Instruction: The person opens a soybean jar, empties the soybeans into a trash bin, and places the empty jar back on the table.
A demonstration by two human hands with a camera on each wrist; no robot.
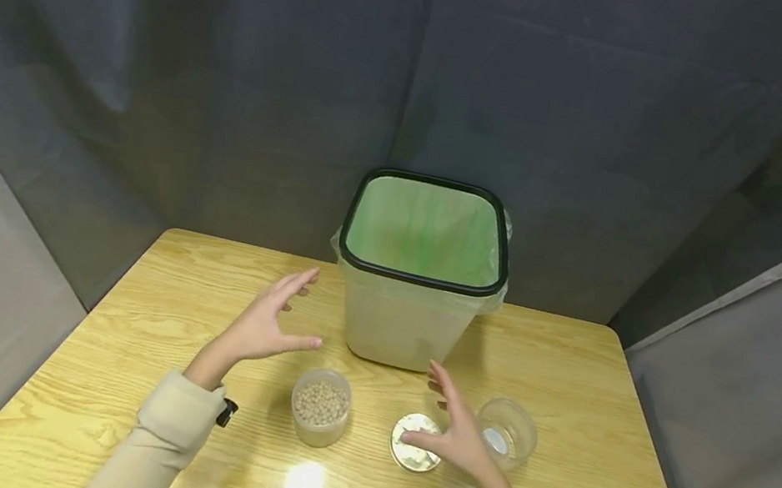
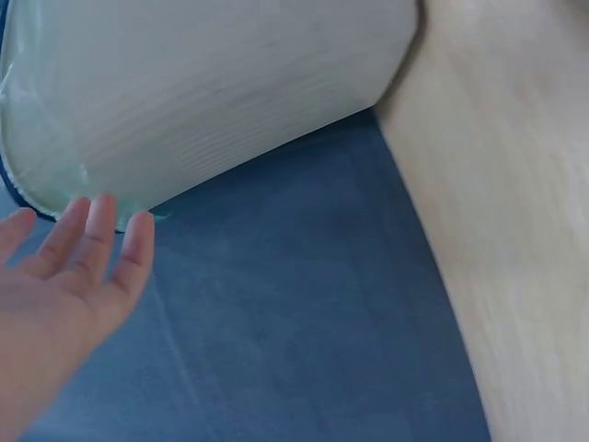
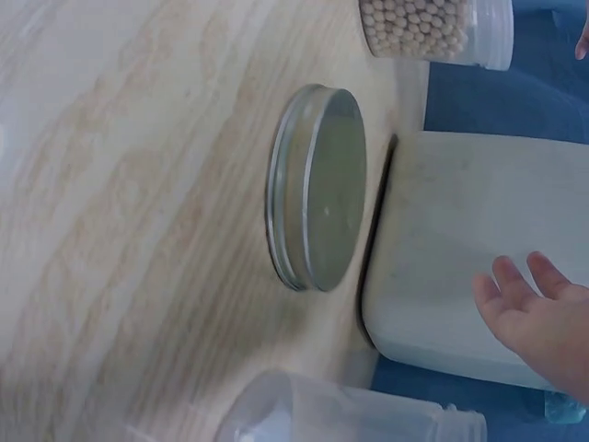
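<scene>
My left hand (image 1: 271, 319) hovers open above the table, left of the pale bin (image 1: 400, 321) with a black rim and green liner. Its straight fingers (image 2: 92, 241) show beside the bin's wall (image 2: 202, 92) in the left wrist view. My right hand (image 1: 454, 431) is open too, held over a round metal lid (image 1: 409, 453) lying on the table. The lid (image 3: 317, 189) lies flat in front of the bin (image 3: 451, 249). A clear jar of beige beans (image 1: 320, 407) stands between my hands. An empty clear jar (image 1: 509, 432) stands right of my right hand.
The wooden table (image 1: 119, 338) is ringed by a dark cloth backdrop (image 1: 235, 69). The bin stands at the table's far edge. A small black device (image 1: 228, 412) sits at my left wrist.
</scene>
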